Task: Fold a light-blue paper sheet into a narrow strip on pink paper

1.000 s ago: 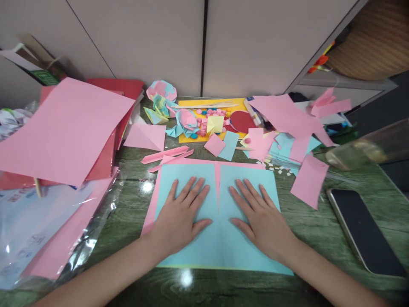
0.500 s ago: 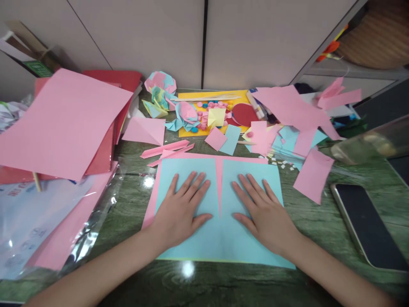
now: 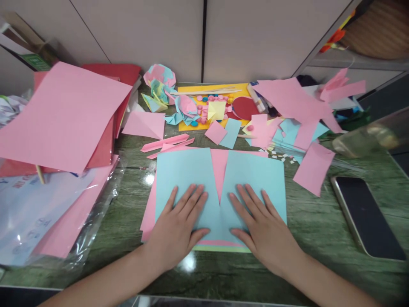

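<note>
Green tabletop; left hand and right hand spread over blue paper (palms hidden).

The blue sheet now gapes wider at top.

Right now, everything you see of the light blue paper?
The light blue paper looks plain and matte, lying roughly flat over pink paper on the table. A V-shaped gap opens from its far edge, narrowing toward the middle, with pink showing through. The left grip and right grip rest on it, one each side of the gap, spread open. Whether both halves join below is unclear.
</note>
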Demonstrator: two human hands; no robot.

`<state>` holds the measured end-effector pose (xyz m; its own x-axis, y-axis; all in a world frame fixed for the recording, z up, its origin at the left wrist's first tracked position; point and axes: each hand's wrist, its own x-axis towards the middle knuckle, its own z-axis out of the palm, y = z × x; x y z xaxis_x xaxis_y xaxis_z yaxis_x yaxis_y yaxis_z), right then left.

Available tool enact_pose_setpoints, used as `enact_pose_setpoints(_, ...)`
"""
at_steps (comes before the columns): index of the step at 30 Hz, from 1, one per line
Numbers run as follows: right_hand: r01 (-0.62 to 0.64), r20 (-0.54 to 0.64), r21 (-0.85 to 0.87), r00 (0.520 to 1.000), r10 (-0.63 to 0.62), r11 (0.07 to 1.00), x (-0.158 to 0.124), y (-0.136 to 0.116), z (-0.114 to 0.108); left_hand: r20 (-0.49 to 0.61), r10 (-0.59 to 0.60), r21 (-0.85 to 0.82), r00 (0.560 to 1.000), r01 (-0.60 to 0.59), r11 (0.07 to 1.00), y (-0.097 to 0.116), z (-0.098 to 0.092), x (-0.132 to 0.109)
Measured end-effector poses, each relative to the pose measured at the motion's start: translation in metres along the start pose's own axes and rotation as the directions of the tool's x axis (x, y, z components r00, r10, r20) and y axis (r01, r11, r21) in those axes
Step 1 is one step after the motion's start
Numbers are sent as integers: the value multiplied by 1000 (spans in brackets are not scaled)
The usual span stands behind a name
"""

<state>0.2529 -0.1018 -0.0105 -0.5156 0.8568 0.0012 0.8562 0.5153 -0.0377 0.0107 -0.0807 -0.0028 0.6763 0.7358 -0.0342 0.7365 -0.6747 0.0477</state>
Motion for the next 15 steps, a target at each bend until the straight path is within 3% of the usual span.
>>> enact_pose_setpoints(15,4,26,18,1000,-5,1000,-3,7,4,32,-13,-31,999,13,999,-3,5,-2)
